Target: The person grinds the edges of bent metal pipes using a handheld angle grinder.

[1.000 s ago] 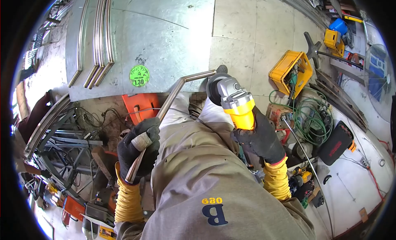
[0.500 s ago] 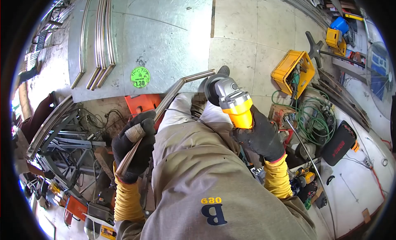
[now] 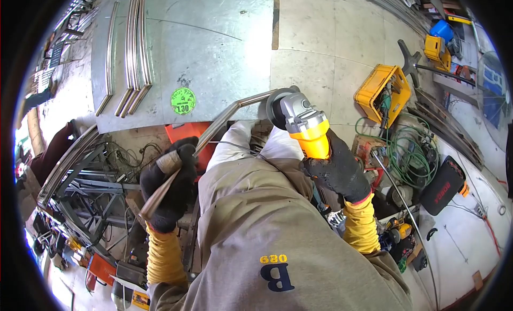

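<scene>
My left hand [image 3: 170, 185], in a black glove with tape round a finger, is closed round a bent metal tube [image 3: 218, 123]. The tube slants up from below my palm, bends, and runs right to the grinder's disc. My right hand [image 3: 342, 169], also gloved in black, grips the yellow body of an angle grinder [image 3: 305, 124]. Its round disc [image 3: 276, 109] is at the tube's far end; whether they touch cannot be made out. Beyond my hands lies a metal sheet [image 3: 208, 54] with a green round sticker [image 3: 183, 101] and several bent tubes [image 3: 131, 54] on it.
A yellow crate [image 3: 382, 94] stands on the right, near a coiled green hose [image 3: 409, 158]. A black case [image 3: 442, 187] lies farther right. On the left are a metal frame [image 3: 88, 188] bearing long tubes, loose cables and a red box [image 3: 187, 132]. A dark cable crosses my legs.
My left hand has shifted slightly left with the tube, whose near end now sits farther left. The grinder has moved slightly right and its disc shows more face-on.
</scene>
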`<state>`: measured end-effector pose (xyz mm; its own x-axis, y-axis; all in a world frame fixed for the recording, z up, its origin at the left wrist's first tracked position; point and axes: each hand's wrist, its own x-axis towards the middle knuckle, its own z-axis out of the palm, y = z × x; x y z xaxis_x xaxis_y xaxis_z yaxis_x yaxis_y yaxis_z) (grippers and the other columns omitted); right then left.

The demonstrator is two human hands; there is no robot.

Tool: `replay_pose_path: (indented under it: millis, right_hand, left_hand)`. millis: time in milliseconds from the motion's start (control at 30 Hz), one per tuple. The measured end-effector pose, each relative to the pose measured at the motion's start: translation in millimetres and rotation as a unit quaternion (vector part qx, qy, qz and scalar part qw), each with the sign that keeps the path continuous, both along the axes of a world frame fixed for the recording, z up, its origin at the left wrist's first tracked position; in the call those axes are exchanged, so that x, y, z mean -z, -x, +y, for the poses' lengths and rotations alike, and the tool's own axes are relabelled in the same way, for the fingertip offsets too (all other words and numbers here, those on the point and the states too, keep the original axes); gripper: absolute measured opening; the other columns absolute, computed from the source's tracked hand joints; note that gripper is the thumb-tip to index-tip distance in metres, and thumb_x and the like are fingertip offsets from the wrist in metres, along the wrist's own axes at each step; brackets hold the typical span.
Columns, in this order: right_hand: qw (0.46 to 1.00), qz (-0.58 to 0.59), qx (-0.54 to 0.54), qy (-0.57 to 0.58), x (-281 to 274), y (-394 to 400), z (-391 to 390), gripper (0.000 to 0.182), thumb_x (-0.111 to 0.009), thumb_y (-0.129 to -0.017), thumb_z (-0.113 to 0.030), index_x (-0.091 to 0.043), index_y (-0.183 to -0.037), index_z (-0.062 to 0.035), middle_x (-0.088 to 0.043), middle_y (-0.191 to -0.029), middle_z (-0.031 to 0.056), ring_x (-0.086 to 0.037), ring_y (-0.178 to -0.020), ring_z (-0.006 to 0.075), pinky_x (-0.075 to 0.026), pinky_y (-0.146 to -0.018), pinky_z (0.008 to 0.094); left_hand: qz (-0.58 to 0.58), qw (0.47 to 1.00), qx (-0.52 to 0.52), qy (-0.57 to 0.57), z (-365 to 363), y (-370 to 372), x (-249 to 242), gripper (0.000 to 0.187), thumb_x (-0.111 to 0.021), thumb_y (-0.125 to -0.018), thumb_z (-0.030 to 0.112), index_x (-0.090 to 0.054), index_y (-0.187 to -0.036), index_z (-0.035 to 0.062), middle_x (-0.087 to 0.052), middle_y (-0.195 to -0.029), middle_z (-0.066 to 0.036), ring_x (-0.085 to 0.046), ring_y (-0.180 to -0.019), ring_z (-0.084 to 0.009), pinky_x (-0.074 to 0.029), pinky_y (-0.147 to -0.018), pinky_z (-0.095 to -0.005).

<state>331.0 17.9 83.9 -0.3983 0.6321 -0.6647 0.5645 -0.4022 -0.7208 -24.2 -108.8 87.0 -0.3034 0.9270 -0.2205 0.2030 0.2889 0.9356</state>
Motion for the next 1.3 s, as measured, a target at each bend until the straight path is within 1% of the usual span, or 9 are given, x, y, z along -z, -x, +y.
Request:
replay_pose_path:
  millis: [267,567,700,767,933,1000,1067,1133,1300]
  right_hand:
    - [0.998,-0.023,-0.005,-0.06,5,-12,-17,0.061,-0.087,-0.088,-0.023,-0.06,-0.138,-0.0017,-0.073,-0.119,0.0205,-0.071,-0.104,0.0353,-0.057,-0.093,0.0439]
    - [0.996,-0.002,-0.009,-0.092,13,-8,-12,0.06,-0.086,-0.088,-0.025,-0.06,-0.135,-0.001,-0.072,-0.114,0.021,-0.07,-0.099,0.0376,-0.056,-0.089,0.0456]
    - [0.996,0.016,-0.008,-0.084,14,-6,-9,0.058,-0.087,-0.087,-0.024,-0.06,-0.134,-0.002,-0.073,-0.112,0.0203,-0.071,-0.097,0.0377,-0.056,-0.087,0.046]
    - [0.996,0.021,-0.001,-0.084,16,-7,-8,0.058,-0.087,-0.087,-0.024,-0.06,-0.134,-0.0025,-0.073,-0.111,0.0202,-0.071,-0.097,0.0377,-0.056,-0.087,0.046]
    - [0.997,-0.015,0.004,-0.078,22,-14,-15,0.061,-0.087,-0.087,-0.022,-0.06,-0.138,-0.003,-0.075,-0.117,0.0205,-0.074,-0.102,0.0366,-0.057,-0.09,0.0451]
    - [0.996,-0.003,0.01,-0.084,17,-11,-14,0.061,-0.087,-0.087,-0.022,-0.06,-0.138,-0.003,-0.075,-0.117,0.0201,-0.074,-0.102,0.0362,-0.058,-0.09,0.045]
    - [0.995,0.004,0.021,-0.093,15,-13,-17,0.061,-0.087,-0.087,-0.022,-0.06,-0.138,-0.003,-0.075,-0.117,0.0197,-0.074,-0.103,0.0358,-0.058,-0.091,0.045]
    - [0.997,0.002,0.02,-0.074,19,-14,-16,0.062,-0.087,-0.087,-0.022,-0.06,-0.139,-0.0031,-0.075,-0.117,0.0201,-0.074,-0.103,0.0376,-0.058,-0.09,0.0453]
    - [0.997,0.01,0.009,-0.073,25,-10,-12,0.063,-0.087,-0.087,-0.022,-0.059,-0.14,-0.0031,-0.075,-0.116,0.0219,-0.074,-0.103,0.041,-0.058,-0.089,0.046]
  left_hand:
    - [-0.064,0.994,-0.011,0.083,28,21,-8,0.035,-0.07,-0.107,0.013,-0.075,-0.136,-0.0071,-0.081,-0.113,-0.011,-0.073,-0.094,-0.0141,-0.061,-0.086,-0.0315]
    - [-0.032,0.998,0.05,-0.002,5,18,-3,0.038,-0.068,-0.111,0.022,-0.075,-0.137,-0.0052,-0.08,-0.132,-0.017,-0.076,-0.102,-0.0202,-0.061,-0.09,-0.0379]
    - [0.018,0.997,0.068,-0.012,7,13,-2,0.037,-0.068,-0.11,0.019,-0.074,-0.135,-0.0069,-0.079,-0.134,-0.02,-0.078,-0.104,-0.0242,-0.064,-0.089,-0.0395]
    - [-0.102,0.992,-0.067,0.042,17,9,2,0.031,-0.065,-0.108,0.012,-0.073,-0.128,-0.0102,-0.078,-0.13,-0.023,-0.079,-0.104,-0.0299,-0.068,-0.087,-0.0416]
    - [-0.146,0.982,-0.09,0.08,57,45,-2,0.023,-0.058,-0.108,0.004,-0.071,-0.114,-0.0133,-0.076,-0.125,-0.024,-0.081,-0.103,-0.0349,-0.071,-0.083,-0.0429]
    - [-0.088,0.994,0.001,0.06,62,59,3,0.028,-0.056,-0.109,0.007,-0.07,-0.122,-0.0145,-0.075,-0.128,-0.024,-0.081,-0.105,-0.0365,-0.07,-0.081,-0.0446]
    - [-0.08,0.994,0.0,0.073,78,53,-3,0.036,-0.055,-0.111,0.012,-0.068,-0.132,-0.0144,-0.075,-0.132,-0.023,-0.081,-0.108,-0.038,-0.069,-0.083,-0.0466]
    - [-0.221,0.967,-0.079,0.097,81,61,-1,0.043,-0.054,-0.113,0.017,-0.065,-0.142,-0.0131,-0.073,-0.136,-0.023,-0.08,-0.111,-0.0383,-0.069,-0.086,-0.048]
    - [-0.23,0.967,-0.063,0.092,83,62,-3,0.043,-0.054,-0.114,0.017,-0.065,-0.143,-0.0118,-0.072,-0.139,-0.023,-0.079,-0.113,-0.0386,-0.069,-0.09,-0.0484]
